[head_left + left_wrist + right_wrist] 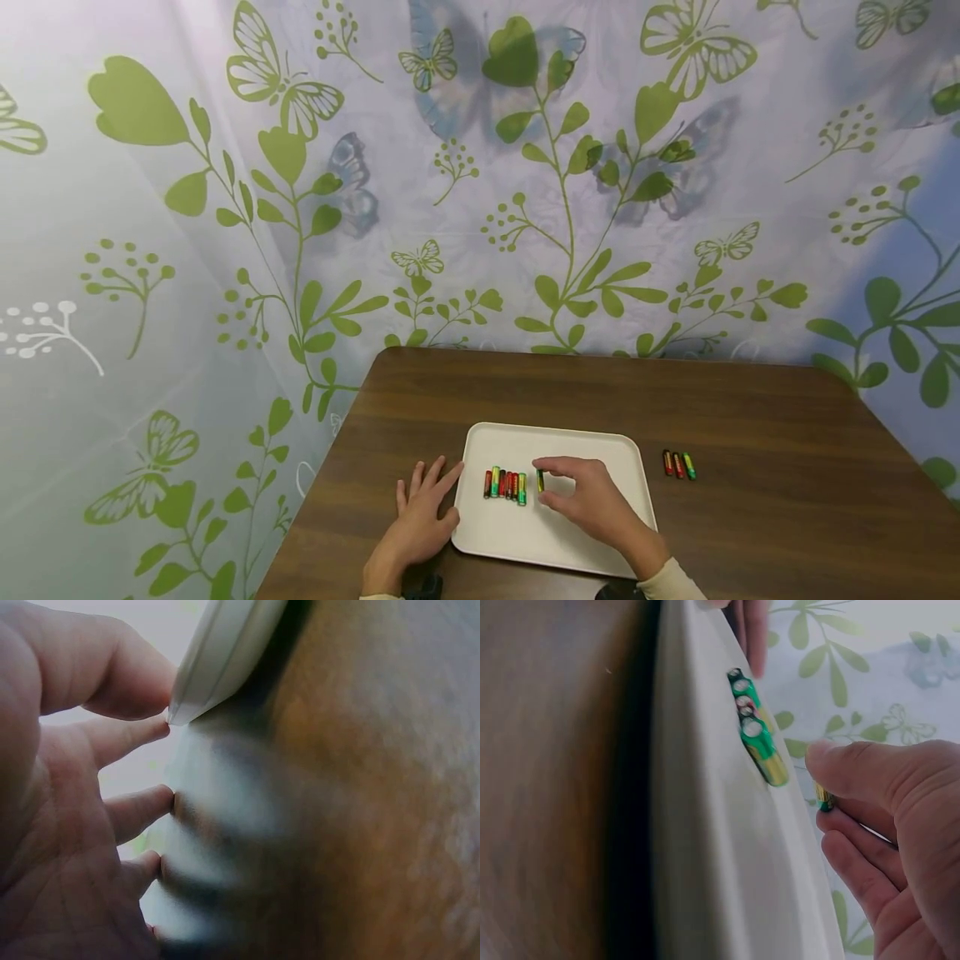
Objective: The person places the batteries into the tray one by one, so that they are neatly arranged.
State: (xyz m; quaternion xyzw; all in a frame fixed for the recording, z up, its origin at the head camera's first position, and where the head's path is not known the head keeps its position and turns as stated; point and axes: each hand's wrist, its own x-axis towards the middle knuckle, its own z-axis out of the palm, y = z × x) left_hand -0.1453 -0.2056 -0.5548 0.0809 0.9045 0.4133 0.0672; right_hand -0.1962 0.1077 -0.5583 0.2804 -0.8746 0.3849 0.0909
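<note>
A green-and-gold battery (540,481) is sitting pinched between the thumb and fingers of the right hand (588,498), over the white tray (517,533). A row of red and green batteries (503,486) is lying just left of it, coming between it and the left hand (422,523). That hand, well apart, is spreading its fingers beside the tray's left rim. Three more batteries (678,465) are lying right of the tray on the brown table (765,525); a leaf-and-butterfly backdrop (465,217) is rising beyond the far edge.

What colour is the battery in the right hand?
Yellow and green: the battery shows best in the right wrist view.
</note>
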